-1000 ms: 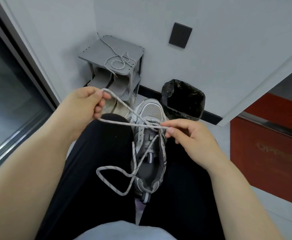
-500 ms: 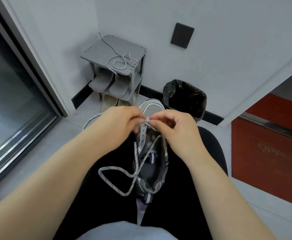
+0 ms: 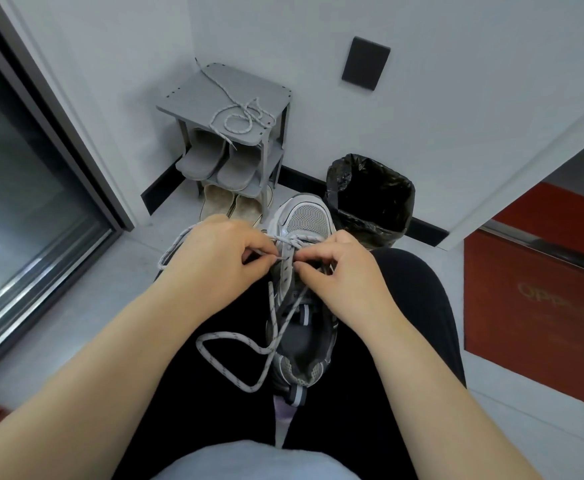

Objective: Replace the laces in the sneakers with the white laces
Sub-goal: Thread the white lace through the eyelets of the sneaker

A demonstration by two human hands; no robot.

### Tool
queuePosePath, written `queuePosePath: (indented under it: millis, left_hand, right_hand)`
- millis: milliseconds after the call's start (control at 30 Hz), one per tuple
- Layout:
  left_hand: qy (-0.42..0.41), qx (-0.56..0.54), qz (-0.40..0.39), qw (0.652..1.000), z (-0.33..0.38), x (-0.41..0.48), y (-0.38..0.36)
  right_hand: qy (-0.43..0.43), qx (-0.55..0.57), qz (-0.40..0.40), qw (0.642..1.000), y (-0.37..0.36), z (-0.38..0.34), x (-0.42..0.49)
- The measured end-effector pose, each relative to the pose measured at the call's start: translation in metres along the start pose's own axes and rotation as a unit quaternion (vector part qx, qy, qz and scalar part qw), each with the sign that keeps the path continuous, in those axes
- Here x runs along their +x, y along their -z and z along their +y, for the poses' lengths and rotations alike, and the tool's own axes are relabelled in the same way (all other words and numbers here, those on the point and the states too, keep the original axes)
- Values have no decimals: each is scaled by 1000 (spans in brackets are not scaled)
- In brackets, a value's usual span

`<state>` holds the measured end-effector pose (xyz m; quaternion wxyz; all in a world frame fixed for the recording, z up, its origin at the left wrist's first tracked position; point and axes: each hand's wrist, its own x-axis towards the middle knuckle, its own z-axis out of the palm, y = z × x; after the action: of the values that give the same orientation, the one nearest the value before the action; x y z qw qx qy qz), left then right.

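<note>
A grey and white sneaker [image 3: 306,220] lies between my thighs, toe pointing away. A white lace with dark flecks [image 3: 228,365] crosses its lowest eyelets near the toe, and a long loop of it hangs over my left thigh. My left hand [image 3: 219,258] pinches the lace tip right at an eyelet on the sneaker's left side. My right hand [image 3: 339,268] pinches the sneaker's eyelet edge beside it, fingertips almost touching the left hand. A second speckled lace [image 3: 240,114] lies coiled on the grey shoe rack.
The grey shoe rack [image 3: 186,102] stands in the corner with grey slippers [image 3: 211,161] and beige slippers [image 3: 230,206] on its shelves. A black-lined waste bin [image 3: 370,195] stands just beyond the sneaker's toe. A glass sliding door [image 3: 24,188] is left, a red panel [image 3: 533,299] right.
One second ago my left hand held the lace pulled out to the left. It has come in to the eyelets, both hands now meeting over the sneaker's front; they shifted slightly lower since half a second ago.
</note>
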<state>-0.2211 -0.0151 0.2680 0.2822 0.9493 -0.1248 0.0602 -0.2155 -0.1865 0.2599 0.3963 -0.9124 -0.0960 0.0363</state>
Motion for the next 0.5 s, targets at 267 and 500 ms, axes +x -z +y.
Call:
queuePosePath:
  millis: [267,500]
  left_hand:
    - [-25,34,-10,999,3,6,0]
    - [-48,80,-49,994,6,15,-1]
  right_hand:
    - [-10,27,19,999,-5,2,-1]
    - [-18,71,17,997,-7,-1,0]
